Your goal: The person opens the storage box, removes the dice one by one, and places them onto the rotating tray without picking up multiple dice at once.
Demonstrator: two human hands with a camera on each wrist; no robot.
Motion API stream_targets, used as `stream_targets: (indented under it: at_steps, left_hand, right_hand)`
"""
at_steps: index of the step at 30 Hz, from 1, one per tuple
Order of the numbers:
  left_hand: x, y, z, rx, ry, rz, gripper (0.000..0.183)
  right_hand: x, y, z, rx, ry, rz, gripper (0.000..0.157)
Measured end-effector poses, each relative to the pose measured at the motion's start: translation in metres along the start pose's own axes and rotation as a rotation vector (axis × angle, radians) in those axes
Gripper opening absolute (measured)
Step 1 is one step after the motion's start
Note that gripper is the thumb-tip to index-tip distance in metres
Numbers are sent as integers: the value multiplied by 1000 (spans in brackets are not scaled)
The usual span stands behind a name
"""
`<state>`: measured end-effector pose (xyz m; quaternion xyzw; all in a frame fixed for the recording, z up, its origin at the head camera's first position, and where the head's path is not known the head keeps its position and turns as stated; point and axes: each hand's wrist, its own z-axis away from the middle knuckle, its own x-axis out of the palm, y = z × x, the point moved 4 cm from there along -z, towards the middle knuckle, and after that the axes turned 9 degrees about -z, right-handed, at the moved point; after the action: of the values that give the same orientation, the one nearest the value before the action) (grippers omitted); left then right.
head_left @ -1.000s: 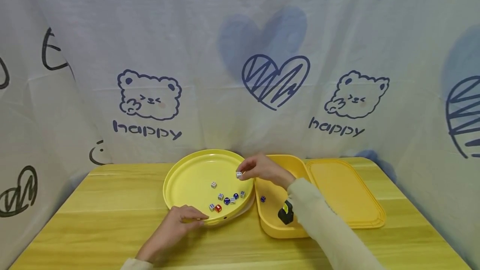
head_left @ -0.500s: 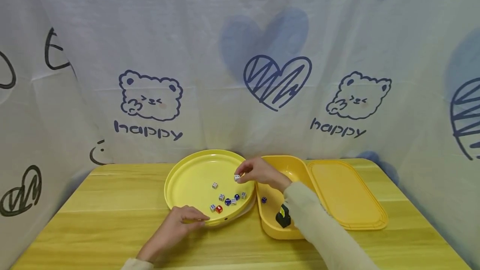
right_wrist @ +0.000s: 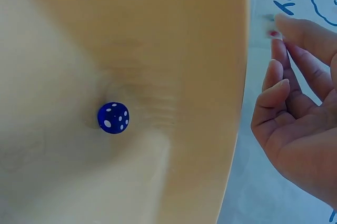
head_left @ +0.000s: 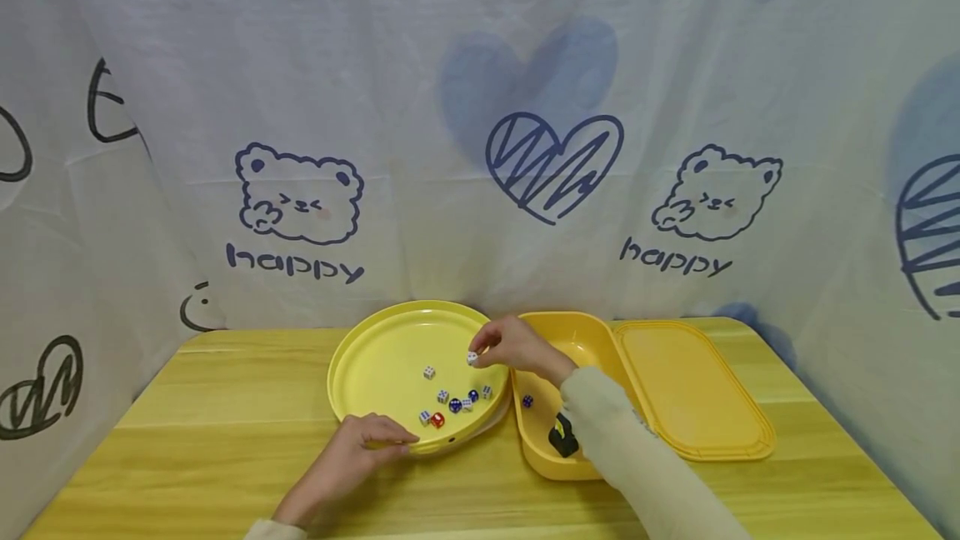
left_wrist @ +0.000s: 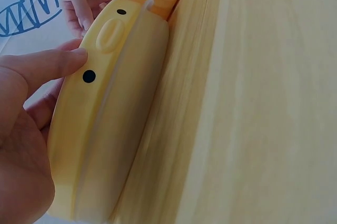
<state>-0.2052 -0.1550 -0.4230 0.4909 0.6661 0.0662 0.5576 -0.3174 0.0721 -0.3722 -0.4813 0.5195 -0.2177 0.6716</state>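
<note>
My left hand grips the near rim of a round yellow tray, its thumb on the outer wall beside a printed black eye. Inside the tray lie several dice, white and blue, among them a red die near the front and a white die set apart behind. My right hand pinches a white die between thumb and fingertip, above the tray's right side. In the right wrist view that hand is beyond the box wall, and the held die is mostly hidden by the fingers.
An orange box stands just right of the tray, with one blue die on its floor. Its flat orange lid lies to the right. A black and yellow device hangs by the right sleeve. A printed curtain hangs behind the table.
My right hand has moved slightly left and down with the white die, and the black and yellow device shifted along with the arm. The left hand keeps its place on the tray rim.
</note>
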Motion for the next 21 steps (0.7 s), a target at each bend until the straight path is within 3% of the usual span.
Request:
stream_targets:
  at_steps: [14,21]
  left_hand:
    - [4,-1,3,28,4,2,12]
    - [4,-2,4,8,2,-4,12]
  right_hand:
    - [-3,5,4,-53,-27,-32,18]
    - [-10,8,7,-22,-5,-67,21]
